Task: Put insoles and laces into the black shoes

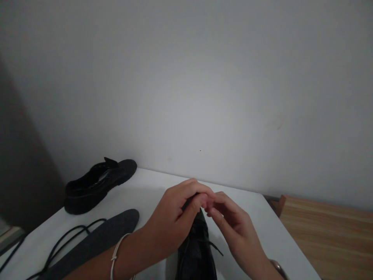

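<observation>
A black lace-up shoe (pixel 196 258) rests on the white table in front of me, partly covered by my hands. A thin black lace end (pixel 216 247) sticks out from its right side. My left hand (pixel 186 206) is over the shoe's far end, thumb and fingers pinched together. My right hand (pixel 233 225) meets it from the right, also with fingers and thumb closed. The fingertips of both hands come together, and whatever lies between them is hidden or too small to make out.
Another black shoe (pixel 99 184) stands at the table's back left. A dark grey insole (pixel 116 229) lies nearer, with a black cord or lace (pixel 62 243) looping beside it. The white table (pixel 241 198) meets a plain wall (pixel 198 97); a wooden panel (pixel 326 229) is at right.
</observation>
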